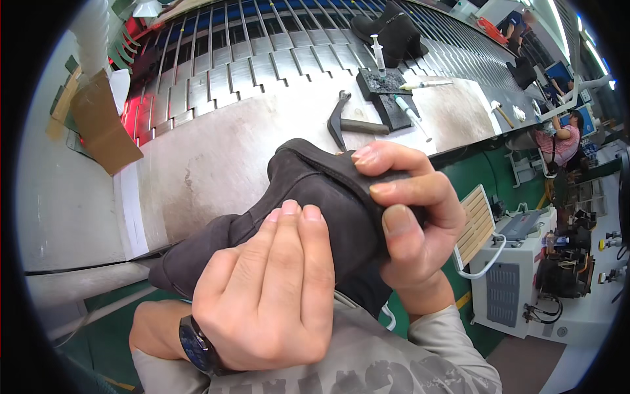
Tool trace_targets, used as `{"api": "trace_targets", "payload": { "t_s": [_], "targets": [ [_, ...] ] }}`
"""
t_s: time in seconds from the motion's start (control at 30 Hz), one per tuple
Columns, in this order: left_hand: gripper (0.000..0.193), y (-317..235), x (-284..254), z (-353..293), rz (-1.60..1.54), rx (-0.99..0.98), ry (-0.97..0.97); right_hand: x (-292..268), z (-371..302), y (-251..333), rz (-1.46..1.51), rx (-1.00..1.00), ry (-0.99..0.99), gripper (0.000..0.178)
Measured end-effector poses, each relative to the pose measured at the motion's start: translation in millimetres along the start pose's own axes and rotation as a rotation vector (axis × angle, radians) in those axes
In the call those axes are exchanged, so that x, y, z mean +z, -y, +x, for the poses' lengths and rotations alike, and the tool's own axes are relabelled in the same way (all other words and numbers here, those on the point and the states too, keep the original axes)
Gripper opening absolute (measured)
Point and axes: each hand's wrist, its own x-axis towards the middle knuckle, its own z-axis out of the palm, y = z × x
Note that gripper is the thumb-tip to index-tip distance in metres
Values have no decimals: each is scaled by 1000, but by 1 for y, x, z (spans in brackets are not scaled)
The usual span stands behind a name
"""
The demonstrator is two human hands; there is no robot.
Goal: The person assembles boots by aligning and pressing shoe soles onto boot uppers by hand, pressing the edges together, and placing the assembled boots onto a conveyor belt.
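A dark leather boot [344, 217] lies tilted across my hands, in front of my body and over the near edge of the bench. My right hand [423, 226] pinches the edge of its sole between thumb and fingers at the right end. Against the side of the upper, my left hand [269, 299] presses with its fingers held together; the thumb is hidden. The boot's shaft stretches down to the left, past the left hand. Just beyond the boot, a hammer [364, 126] with a dark curved head rests on the bench.
Dark blocks [387, 108] stand on the bench [216, 151] with syringes [378, 58] on and beside them. Farther off, a dark boot [390, 36] sits by the slatted metal conveyor [262, 49]. Cardboard [102, 118] is at left; a white machine [505, 289] and a seated person are at right.
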Motion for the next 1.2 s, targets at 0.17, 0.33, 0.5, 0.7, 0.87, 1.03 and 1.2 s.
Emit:
{"api": "trace_targets", "payload": {
  "t_s": [0.17,0.33,0.5,0.7,0.87,1.03,1.2],
  "targets": [
    [20,4,3,-5,-24,28,-53,-1,-7,1,-31,-29,23,16],
    [24,12,4,-4,-69,139,-52,5,-11,3,-26,-12,-18,16],
    [23,15,4,0,-66,169,-54,1,-8,7,-77,-1,40,14],
    [24,26,-5,6,-109,235,-32,-8,1,13,-115,-24,154,20],
    [32,62,4,6,-120,304,-6,5,24,-17,-189,-64,208,40],
    [48,64,83,-75,-193,-53,57,32,-36,-111,-357,-186,162,62],
    [60,52,97,-124,-323,-64,170,53,-103,-107,-156,372,-1,71]
  ]
}}
